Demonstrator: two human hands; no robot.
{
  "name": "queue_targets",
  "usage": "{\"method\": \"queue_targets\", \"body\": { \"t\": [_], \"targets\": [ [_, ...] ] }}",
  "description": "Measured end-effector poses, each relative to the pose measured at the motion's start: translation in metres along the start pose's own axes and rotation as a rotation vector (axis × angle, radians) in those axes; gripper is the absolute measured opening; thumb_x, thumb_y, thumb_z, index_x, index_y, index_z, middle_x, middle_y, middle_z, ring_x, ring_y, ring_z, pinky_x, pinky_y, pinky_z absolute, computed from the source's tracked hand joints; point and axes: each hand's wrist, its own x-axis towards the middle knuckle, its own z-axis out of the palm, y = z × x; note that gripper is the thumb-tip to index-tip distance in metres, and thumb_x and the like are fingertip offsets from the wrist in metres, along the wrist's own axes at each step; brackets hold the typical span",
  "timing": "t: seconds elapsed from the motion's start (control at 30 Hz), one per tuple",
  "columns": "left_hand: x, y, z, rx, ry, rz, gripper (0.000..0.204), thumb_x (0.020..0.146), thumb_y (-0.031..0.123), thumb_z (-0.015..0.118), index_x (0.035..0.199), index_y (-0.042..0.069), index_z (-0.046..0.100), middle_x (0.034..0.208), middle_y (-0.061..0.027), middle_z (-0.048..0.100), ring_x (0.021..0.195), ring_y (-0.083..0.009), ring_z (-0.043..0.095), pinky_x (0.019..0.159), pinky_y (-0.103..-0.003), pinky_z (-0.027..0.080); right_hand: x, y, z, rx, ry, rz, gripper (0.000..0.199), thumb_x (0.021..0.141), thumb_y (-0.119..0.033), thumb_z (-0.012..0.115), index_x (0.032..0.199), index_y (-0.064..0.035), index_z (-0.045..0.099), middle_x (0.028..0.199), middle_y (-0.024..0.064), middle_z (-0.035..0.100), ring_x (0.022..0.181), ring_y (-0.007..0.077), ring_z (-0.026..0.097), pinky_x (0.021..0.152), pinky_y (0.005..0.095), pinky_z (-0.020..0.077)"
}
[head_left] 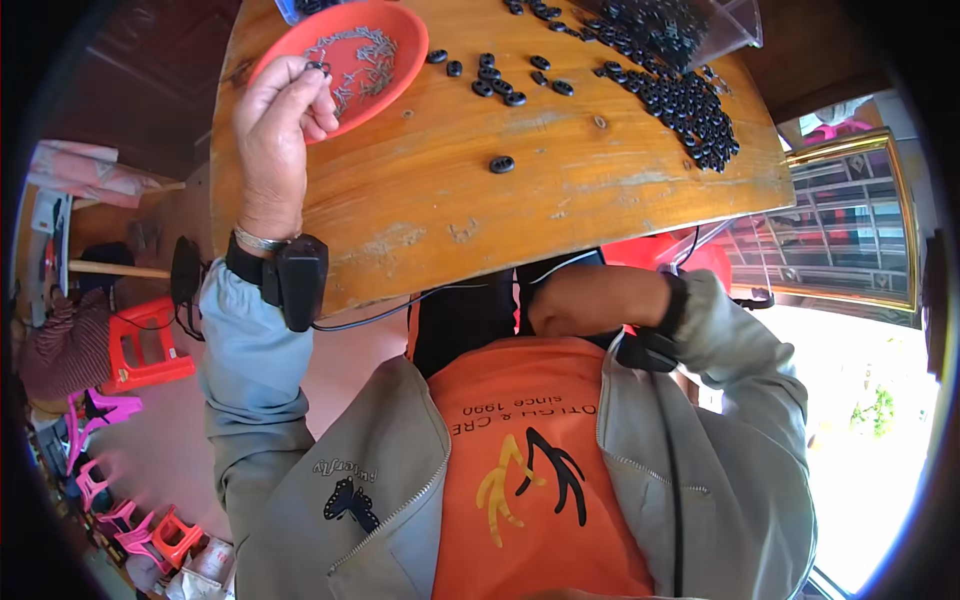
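Observation:
My left hand [283, 108] is over the near left rim of a red plate [412, 55]. Its thumb and fingers are pinched on a small black piece [317, 67]. Many small silver screw-like metal bits [375, 62] lie spread inside the plate. My right hand [556, 312] is low at my lap, below the table's near edge, with the wrist bent; its fingers are mostly hidden. A lone black oval piece with holes [501, 165] lies mid-table, and several like it [490, 82] are scattered right of the plate.
The wooden table [450, 220] carries a large heap of black oval pieces [690, 115] at the right. Behind them a clear plastic container [735, 25] lies tipped, holding more. A cable [380, 318] runs beneath the table edge. Red stools [150, 345] stand at the left.

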Motion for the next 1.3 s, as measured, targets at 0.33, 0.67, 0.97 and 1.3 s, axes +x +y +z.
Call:
{"method": "queue_targets", "body": {
  "t": [0.33, 0.67, 0.97, 1.3],
  "targets": [
    [0.022, 0.031, 0.022, -0.198, -0.097, -0.143, 0.019, 0.092, 0.02, 0.048, 0.084, 0.005, 0.057, 0.068, -0.0011, 0.057, 0.057, -0.0083, 0.053, 0.052, -0.019, 0.04, -0.029, -0.074, -0.181, 0.681, 0.83, -0.364, 0.02, 0.085, 0.003, 0.063, 0.105, -0.0003, 0.064, 0.09, 0.006, 0.067, 0.082, 0.0159, 0.068, 0.073, 0.0261, 0.0551],
    [0.014, 0.012, 0.029, -0.447, -0.208, -0.231, 0.019, 0.092, 0.021, 0.046, 0.089, 0.004, 0.053, 0.082, -0.0107, 0.063, 0.069, -0.0174, 0.061, 0.062, -0.026, 0.047, 0.054, -0.038, -0.182, 0.85, 0.918, -0.494, 0.018, 0.088, -0.004, 0.064, 0.106, -0.0011, 0.065, 0.09, 0.0051, 0.068, 0.078, 0.0104, 0.064, 0.073, 0.024, 0.052],
    [0.011, 0.005, 0.035, -0.432, -0.231, -0.277, 0.018, 0.094, 0.019, 0.046, 0.089, 0.003, 0.053, 0.08, -0.0091, 0.062, 0.07, -0.0168, 0.061, 0.062, -0.026, 0.048, 0.069, -0.023, -0.174, 0.881, 0.842, -0.597, 0.017, 0.089, -0.002, 0.063, 0.105, 0.0002, 0.066, 0.087, 0.0032, 0.067, 0.075, 0.0077, 0.057, 0.072, 0.0224, 0.0492],
    [0.011, 0.005, 0.033, -0.435, -0.23, -0.266, 0.017, 0.093, 0.018, 0.046, 0.088, 0.004, 0.053, 0.079, -0.0088, 0.061, 0.068, -0.0158, 0.06, 0.061, -0.025, 0.047, 0.071, -0.027, -0.168, 0.62, 0.979, -0.551, 0.02, 0.089, -0.004, 0.064, 0.109, -0.0009, 0.067, 0.098, 0.0026, 0.066, 0.088, 0.009, 0.06, 0.08, 0.0247, 0.0496]
  ]
}}
